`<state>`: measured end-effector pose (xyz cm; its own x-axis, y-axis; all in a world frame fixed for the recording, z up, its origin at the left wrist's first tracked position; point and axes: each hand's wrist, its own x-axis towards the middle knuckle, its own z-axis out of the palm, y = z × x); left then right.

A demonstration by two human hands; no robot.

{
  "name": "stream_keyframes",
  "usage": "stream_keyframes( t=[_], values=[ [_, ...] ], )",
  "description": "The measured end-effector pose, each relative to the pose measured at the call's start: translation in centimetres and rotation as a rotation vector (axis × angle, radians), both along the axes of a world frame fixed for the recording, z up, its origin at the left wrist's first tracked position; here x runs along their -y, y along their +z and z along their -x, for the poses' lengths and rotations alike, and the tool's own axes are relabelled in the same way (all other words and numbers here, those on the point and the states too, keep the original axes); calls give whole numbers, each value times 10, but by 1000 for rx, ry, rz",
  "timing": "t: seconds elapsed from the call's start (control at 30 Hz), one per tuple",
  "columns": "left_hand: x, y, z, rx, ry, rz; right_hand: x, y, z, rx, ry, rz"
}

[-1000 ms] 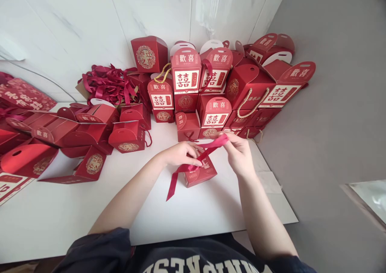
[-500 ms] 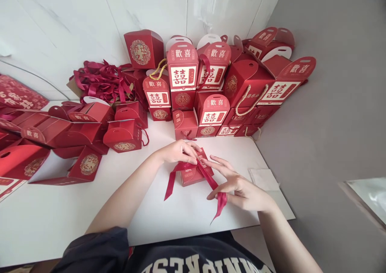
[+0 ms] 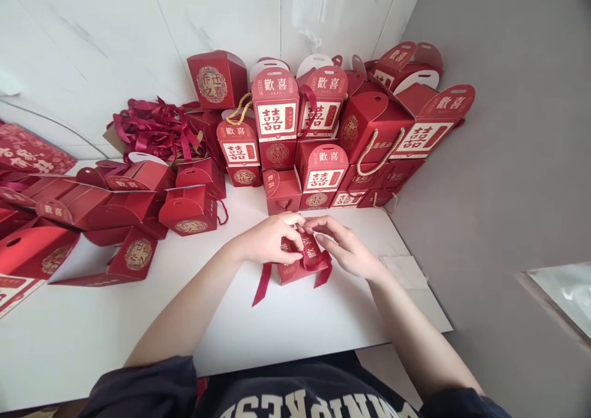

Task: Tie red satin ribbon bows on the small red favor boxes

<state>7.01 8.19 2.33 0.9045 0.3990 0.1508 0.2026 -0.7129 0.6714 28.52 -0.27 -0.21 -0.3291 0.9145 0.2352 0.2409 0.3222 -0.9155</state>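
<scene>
A small red gift box (image 3: 295,273) lies on the white table in front of me, with a dark red ribbon (image 3: 322,271) around it. One ribbon tail hangs to the left onto the table, and a shorter looped end droops on the right side. My left hand (image 3: 270,238) is over the box's left part, thumb and fingers bent closed on the ribbon near the top. My right hand (image 3: 347,247) curves over the box's right rear corner, thumb apart from the fingers, its fingertips close to those of my left hand. Part of the box top is hidden beneath the fingers.
Stacked red gift boxes (image 3: 318,175) stand along the wall behind. A heap of dark red ribbons (image 3: 157,128) sits at the back left. Several open red boxes (image 3: 115,264) crowd the left side. A pale flat sheet (image 3: 406,272) lies by the right edge, beside a grey wall (image 3: 498,159).
My right hand has let go of the long ribbon end and moved up and back to the box top. That end now hangs short and looped on the right. My left hand's fingers have curled more.
</scene>
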Motion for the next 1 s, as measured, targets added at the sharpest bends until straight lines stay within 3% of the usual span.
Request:
stream_keyframes(
  t=[0.2,0.3,0.37,0.53,0.63,0.8,1.0],
  values=[
    [17,0,4,0,171,-304,-6,-1,13,192,-16,-151],
    [24,-13,6,114,256,-632,-7,-6,14,270,-98,-237],
    [27,-24,8,219,284,-763,-9,-10,14,276,-143,-260],
    [25,-42,13,349,314,-794,-9,-16,18,220,-169,-265],
    [23,-44,14,385,279,-799,-8,-17,21,167,-203,-285],
    [22,-45,14,404,222,-777,-9,-17,17,100,-92,-255],
    [24,-46,13,386,254,-761,-12,-24,17,48,-102,-268]
  ],
)
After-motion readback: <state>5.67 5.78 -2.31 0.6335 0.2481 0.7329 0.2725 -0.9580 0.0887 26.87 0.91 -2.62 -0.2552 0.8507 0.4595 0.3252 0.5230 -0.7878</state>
